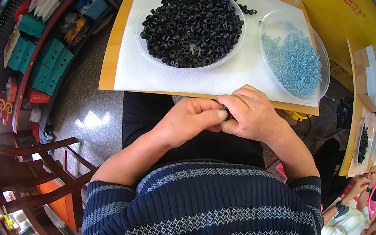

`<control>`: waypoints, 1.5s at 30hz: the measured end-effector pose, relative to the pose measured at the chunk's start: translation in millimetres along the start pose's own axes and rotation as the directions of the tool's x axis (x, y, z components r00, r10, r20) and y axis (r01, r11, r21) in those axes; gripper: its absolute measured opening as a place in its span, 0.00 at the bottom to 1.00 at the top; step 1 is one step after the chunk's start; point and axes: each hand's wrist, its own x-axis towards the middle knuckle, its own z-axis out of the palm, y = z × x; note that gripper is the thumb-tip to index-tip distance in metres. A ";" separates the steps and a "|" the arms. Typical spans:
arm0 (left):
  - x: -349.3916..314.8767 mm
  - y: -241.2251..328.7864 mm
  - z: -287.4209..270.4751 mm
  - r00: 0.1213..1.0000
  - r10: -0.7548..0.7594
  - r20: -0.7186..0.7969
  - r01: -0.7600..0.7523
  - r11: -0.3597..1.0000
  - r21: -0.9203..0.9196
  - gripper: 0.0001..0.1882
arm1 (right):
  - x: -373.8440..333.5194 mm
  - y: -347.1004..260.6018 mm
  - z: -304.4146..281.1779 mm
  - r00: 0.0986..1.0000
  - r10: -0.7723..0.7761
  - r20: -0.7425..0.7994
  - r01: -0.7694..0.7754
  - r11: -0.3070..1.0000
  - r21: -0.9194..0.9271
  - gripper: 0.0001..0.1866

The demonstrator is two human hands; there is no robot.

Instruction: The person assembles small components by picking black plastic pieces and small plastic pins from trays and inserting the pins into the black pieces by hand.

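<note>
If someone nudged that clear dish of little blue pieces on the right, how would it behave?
The clear dish looks like thin plastic, so probably light and easy to slide on the smooth white mat. Its near edge seems to overhang the board, so a push toward the person might tip it. The blue pieces lie loose and would likely shift or scatter.

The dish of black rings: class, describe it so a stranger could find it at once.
Start at the white mat covering the wooden board beyond the person's hands. The dish of black rings is the clear round one on its left half. Its neighbour, the dish of pale blue pieces, overhangs the right edge.
</note>
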 end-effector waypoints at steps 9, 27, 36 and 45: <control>0.8 -1.0 -11.8 0.982 0.010 0.187 0.044 0.959 -0.282 0.12 | 3.2 -7.9 -5.6 0.992 0.118 0.039 -0.123 0.974 0.191 0.19; 8.8 -16.4 -8.7 0.978 -0.078 0.192 0.156 0.888 -0.433 0.20 | -5.8 -8.3 2.6 0.980 0.200 -0.025 -0.188 0.951 0.246 0.20; 5.9 -7.2 -1.5 0.999 -0.034 -0.011 0.030 0.965 -0.261 0.10 | -7.2 -7.4 4.5 0.985 0.167 -0.034 -0.165 0.985 0.056 0.20; 11.0 -6.5 -5.9 0.993 -0.078 -0.083 0.060 0.977 -0.205 0.08 | -7.9 -6.2 1.5 0.956 0.261 0.132 -0.287 0.927 0.241 0.21</control>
